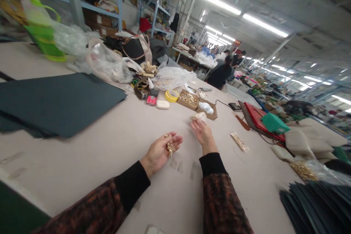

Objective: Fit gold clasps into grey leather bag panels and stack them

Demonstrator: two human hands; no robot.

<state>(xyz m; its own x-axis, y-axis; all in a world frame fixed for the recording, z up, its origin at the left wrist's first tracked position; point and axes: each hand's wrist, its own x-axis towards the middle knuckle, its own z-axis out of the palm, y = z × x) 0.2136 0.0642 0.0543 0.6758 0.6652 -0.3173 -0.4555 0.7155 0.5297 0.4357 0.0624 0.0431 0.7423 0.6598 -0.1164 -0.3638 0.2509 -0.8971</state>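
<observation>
Palm up above the pale table (109, 161), my left hand (161, 150) cups several small gold metal pieces (170, 149), its fingers curled around them. My right hand (203, 133) is further forward and to the right, with its fingers on a small whitish bag (201, 116) that has gold pieces at its left end. Just beyond it are a cardboard box of gold pieces (188, 98) and a second box (212, 114) holding a white plastic bundle. A flat clear packet of gold pieces (239, 142) lies to the right.
Dark green sheets (60, 98) lie at left, and a dark stack (315, 204) is at lower right. Yellow tape (172, 96), plastic bags (106, 62) and a black bag (135, 49) sit toward the back. A teal box (275, 123) rests at right. A person (221, 73) is beyond the table.
</observation>
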